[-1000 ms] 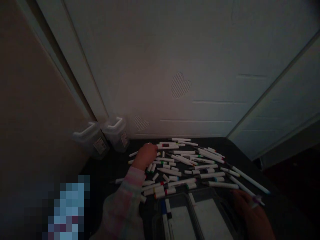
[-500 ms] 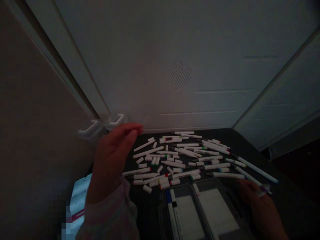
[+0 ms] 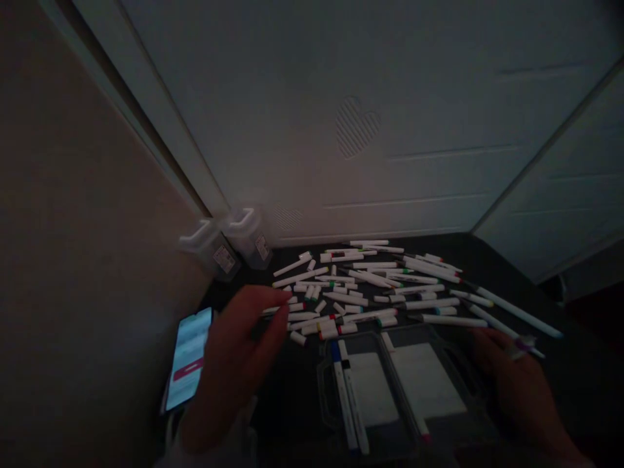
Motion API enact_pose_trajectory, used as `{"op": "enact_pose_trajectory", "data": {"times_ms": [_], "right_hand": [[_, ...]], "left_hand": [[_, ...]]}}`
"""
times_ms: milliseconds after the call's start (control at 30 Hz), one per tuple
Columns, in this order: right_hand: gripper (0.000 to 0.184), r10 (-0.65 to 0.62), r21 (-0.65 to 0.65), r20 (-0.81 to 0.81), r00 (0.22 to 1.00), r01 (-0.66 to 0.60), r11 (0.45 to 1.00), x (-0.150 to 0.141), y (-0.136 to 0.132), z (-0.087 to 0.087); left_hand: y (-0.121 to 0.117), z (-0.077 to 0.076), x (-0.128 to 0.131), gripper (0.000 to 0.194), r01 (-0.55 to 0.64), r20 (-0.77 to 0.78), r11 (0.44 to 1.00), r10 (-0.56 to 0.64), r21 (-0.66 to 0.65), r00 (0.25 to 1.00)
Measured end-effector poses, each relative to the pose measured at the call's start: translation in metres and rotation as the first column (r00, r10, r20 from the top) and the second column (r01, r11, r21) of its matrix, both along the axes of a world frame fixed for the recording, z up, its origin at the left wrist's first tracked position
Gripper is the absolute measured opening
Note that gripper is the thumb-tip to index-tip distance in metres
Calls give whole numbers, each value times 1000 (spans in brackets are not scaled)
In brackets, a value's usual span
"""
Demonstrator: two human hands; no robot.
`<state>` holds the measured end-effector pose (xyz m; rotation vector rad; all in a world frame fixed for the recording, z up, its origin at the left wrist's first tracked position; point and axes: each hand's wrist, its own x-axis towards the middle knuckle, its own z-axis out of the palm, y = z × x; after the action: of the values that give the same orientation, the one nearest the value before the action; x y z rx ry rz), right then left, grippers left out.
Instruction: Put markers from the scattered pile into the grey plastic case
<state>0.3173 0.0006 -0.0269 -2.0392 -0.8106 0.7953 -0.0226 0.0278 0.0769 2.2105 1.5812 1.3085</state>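
Observation:
My left hand (image 3: 246,354) reaches over the left edge of a spread of white markers (image 3: 358,316) and loose caps (image 3: 298,338). Its thumb and forefinger are slightly apart, with nothing visible between them. At the right, my right hand (image 3: 519,383) is closed around what looks like a white marker with a purple end (image 3: 524,343); most of it is hidden by the fingers. This hand is beside an open clear plastic case (image 3: 385,383). Inside the case lie a blue-capped marker (image 3: 345,403), a black-capped marker (image 3: 355,409) and a pink-ended marker (image 3: 419,416).
A lit phone (image 3: 188,357) lies on the dark tabletop (image 3: 287,396) at the left. Two translucent containers (image 3: 212,250) with labels stand at the back left corner, by the white panel (image 3: 302,117) behind the table. Dim light blurs details.
My left hand has come down from in front of the panel to the markers, its finger and thumb parting. The view has shifted, showing more of the phone and containers. My right hand keeps its hold.

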Motion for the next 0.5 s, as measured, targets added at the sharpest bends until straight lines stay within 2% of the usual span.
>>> {"op": "enact_pose_trajectory", "data": {"times_ms": [67, 133, 233, 333, 500], "right_hand": [[40, -7, -18, -6, 1000, 7, 1000, 0, 0, 0], [39, -19, -35, -11, 1000, 19, 999, 0, 0, 0], [38, -29, -52, -14, 999, 28, 998, 0, -1, 0], [38, -52, -49, -38, 998, 50, 998, 1, -2, -1], [36, -46, -112, 42, 998, 50, 992, 2, -2, -1]], "left_hand": [[13, -35, -1, 16, 4, -193, 1000, -7, -16, 981], [20, -70, -6, 21, -68, -388, 995, 36, -70, 921], [20, -104, -16, 23, -129, -513, 984, 48, -123, 857], [16, -117, -22, 24, -148, -512, 976, 47, -158, 858], [14, -122, -26, 24, -223, -480, 964, 130, -142, 868]]}}
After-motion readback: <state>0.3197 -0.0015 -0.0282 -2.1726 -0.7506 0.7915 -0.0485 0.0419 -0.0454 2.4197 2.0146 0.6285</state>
